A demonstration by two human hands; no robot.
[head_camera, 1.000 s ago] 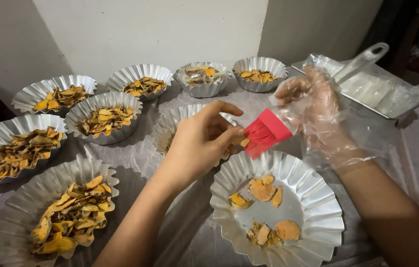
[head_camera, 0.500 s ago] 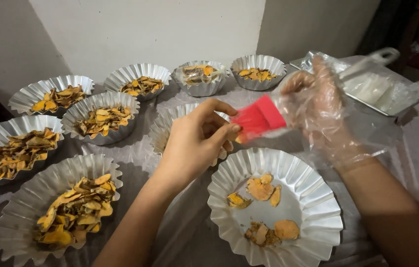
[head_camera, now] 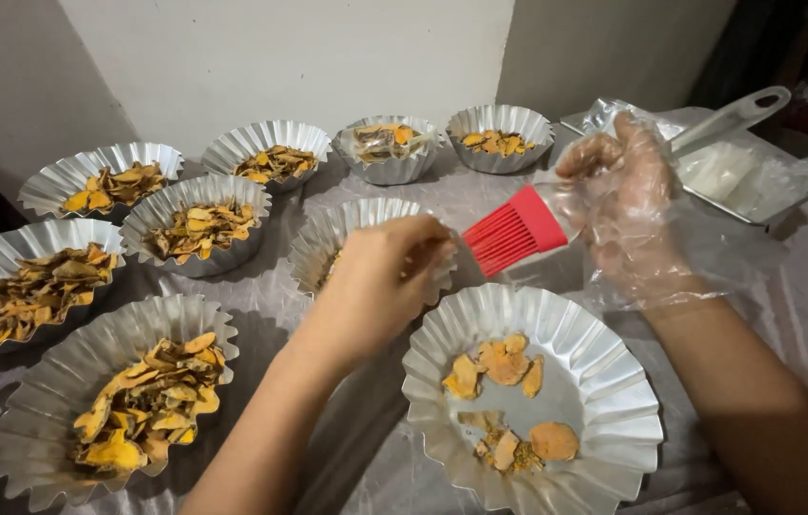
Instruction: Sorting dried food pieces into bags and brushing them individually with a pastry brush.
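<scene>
Near dish: a fluted silver foil dish (head_camera: 532, 401) sits at 6 o'clock, holding only a few orange dried slices (head_camera: 504, 367), most of its floor bare.
Left-front dish: a fluted foil dish (head_camera: 108, 401) at 8 o'clock is well filled with yellow-brown dried slices.
Left hand: the bare left hand (head_camera: 380, 277) hovers over the centre foil dish (head_camera: 332, 238); fingers curled, tips pinched together near the brush bristles. What they pinch, if anything, cannot be told.
Right hand: the right hand (head_camera: 628, 205), in a loose clear plastic glove, is closed around the clear handle of the brush.
Brush: a red silicone pastry brush (head_camera: 513, 232) lies at 1 o'clock from the left hand. Long axis runs 2 o'clock to 8 o'clock, bristles pointing at the left fingertips, just beside them. The left hand is nearer the bristle end.
Far row: four foil dishes (head_camera: 275, 153) at 10 to 12 o'clock, each with dried slices.
Far right: a metal tray with a scoop handle (head_camera: 737, 114) at 2 o'clock, partly under clear plastic; contents unclear.
</scene>
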